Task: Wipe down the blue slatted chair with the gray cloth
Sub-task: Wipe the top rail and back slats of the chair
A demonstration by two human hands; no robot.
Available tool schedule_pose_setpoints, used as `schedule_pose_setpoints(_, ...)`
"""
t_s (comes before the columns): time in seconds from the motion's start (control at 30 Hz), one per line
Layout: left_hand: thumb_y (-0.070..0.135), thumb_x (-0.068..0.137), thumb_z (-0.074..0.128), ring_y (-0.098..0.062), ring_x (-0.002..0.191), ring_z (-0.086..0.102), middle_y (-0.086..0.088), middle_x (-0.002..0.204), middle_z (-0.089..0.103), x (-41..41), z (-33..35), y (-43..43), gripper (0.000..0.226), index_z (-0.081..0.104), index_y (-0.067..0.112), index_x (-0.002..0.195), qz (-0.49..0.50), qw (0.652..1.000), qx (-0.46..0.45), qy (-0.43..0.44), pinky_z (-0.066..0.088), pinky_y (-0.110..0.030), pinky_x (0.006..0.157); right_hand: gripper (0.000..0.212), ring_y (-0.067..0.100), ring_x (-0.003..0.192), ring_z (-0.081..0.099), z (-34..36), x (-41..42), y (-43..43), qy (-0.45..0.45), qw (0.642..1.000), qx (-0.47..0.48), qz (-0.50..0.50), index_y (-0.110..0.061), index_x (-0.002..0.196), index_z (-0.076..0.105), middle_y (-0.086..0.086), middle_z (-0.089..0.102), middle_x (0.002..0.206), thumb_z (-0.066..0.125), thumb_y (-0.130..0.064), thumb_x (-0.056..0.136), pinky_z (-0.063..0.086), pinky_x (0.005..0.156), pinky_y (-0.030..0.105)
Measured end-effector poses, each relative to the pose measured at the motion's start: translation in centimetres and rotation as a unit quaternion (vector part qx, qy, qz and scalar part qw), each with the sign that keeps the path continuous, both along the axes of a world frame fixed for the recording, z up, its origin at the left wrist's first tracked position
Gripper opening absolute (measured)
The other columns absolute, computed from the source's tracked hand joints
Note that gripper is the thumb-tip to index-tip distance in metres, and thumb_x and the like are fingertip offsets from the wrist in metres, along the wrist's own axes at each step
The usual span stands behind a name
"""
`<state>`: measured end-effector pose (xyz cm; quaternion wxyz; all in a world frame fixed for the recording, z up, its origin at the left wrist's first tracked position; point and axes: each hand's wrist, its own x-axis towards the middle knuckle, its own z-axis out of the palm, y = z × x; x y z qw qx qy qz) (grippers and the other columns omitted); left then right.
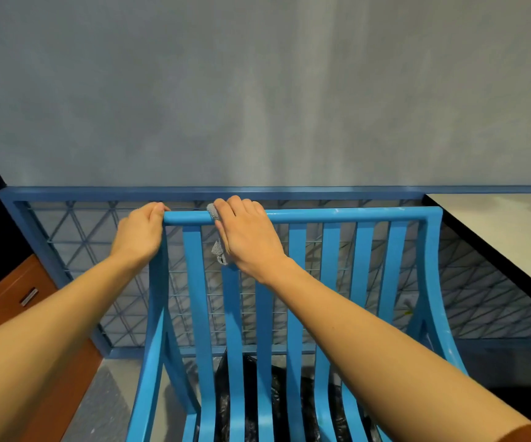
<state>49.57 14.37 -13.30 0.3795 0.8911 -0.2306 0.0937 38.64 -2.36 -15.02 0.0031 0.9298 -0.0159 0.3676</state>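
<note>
blue slatted chair [331, 266] takes up the middle and lower part of the head view, seen from the seat side looking at the backrest, with the slats curving up to a round top rail [337, 216]. it's parked right up against a blue-framed wire mesh fence [76, 237], and behind that there's just a plain grayish wall [258, 90]. left hand [140, 231] is on the left corner of the top rail, fingers curled over the far side and thumb tucked up by the rail end, so it's gripping the chair frame. right hand [246, 234] sits a bit further along the same rail, left of its middle, fingers curled over the top with the gray cloth [218, 248] trapped between palm and rail. you can only see bits of the cloth: a small bunch poking out by the index finger on top of the rail and a scrap hanging below the rail beside the thumb. the two hands are near each other but not touching. a white tabletop with a dark edge [506, 231] is off to the right, a brown cabinet [18, 301] with a little metal handle [29, 296] is on the left, and something black and crinkly like a plastic bag [289, 406] shows through the slats under the seat. speckled gray floor [111, 393] bottom left.
</note>
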Motion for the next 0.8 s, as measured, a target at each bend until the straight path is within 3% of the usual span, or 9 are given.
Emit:
schedule_pose_setpoints(0.1,0.034,0.101,0.027,-0.034,0.100,0.055,-0.009,0.105,0.061,0.0,0.9,0.0,0.042,0.066,0.021,0.109,0.025,0.996,0.073,-0.044,0.044,-0.047,0.087,0.026,0.024,0.081,0.046,0.1,-1.5,-1.8,0.005,1.000,0.001,-0.016,-0.013,0.119,0.053,0.005,0.054,0.100,0.040,-0.027,0.100,0.039,0.080,0.038)
schedule_pose_setpoints(0.23,0.018,0.100,0.043,-0.030,0.119,0.053,-0.006,0.127,0.061,-2.3,2.0,-2.1,0.031,0.063,0.019,0.123,0.001,0.988,0.094,-0.122,0.037,-0.048,0.098,0.025,0.024,0.080,0.045,0.0,-3.5,-4.5,0.012,0.999,-0.003,-0.038,-0.013,0.118,0.053,0.005,0.053,0.099,0.040,-0.026,0.100,0.039,0.080,0.038)
schedule_pose_setpoints(0.4,0.032,0.104,0.033,-0.026,0.109,0.056,0.000,0.114,0.065,-4.7,1.3,-4.4,0.034,0.064,0.024,0.114,-0.063,0.972,0.168,-0.153,0.026,-0.052,0.108,0.024,0.024,0.083,0.045,0.2,-6.6,-8.2,0.017,0.998,-0.006,-0.058,-0.014,0.119,0.052,0.004,0.053,0.101,0.041,-0.026,0.100,0.038,0.082,0.037)
schedule_pose_setpoints(0.63,0.040,0.104,0.028,-0.020,0.090,0.054,0.007,0.089,0.060,-4.2,0.4,-4.7,0.036,0.062,0.031,0.101,-0.059,0.971,0.149,-0.175,0.029,-0.054,0.106,0.027,0.021,0.095,0.048,-0.4,-11.8,-14.1,-0.006,0.995,0.012,-0.095,-0.015,0.124,0.051,0.002,0.054,0.112,0.042,-0.026,0.101,0.039,0.091,0.035)
schedule_pose_setpoints(0.8,0.035,0.105,0.031,-0.017,0.088,0.050,0.007,0.086,0.057,-4.2,0.3,-5.0,0.033,0.062,0.027,0.099,-0.053,0.971,0.138,-0.185,0.027,-0.051,0.104,0.028,0.022,0.088,0.048,-0.5,-10.5,-12.8,-0.024,0.981,0.040,-0.189,-0.019,0.109,0.056,0.000,0.054,0.098,0.032,-0.031,0.103,0.037,0.089,0.039)
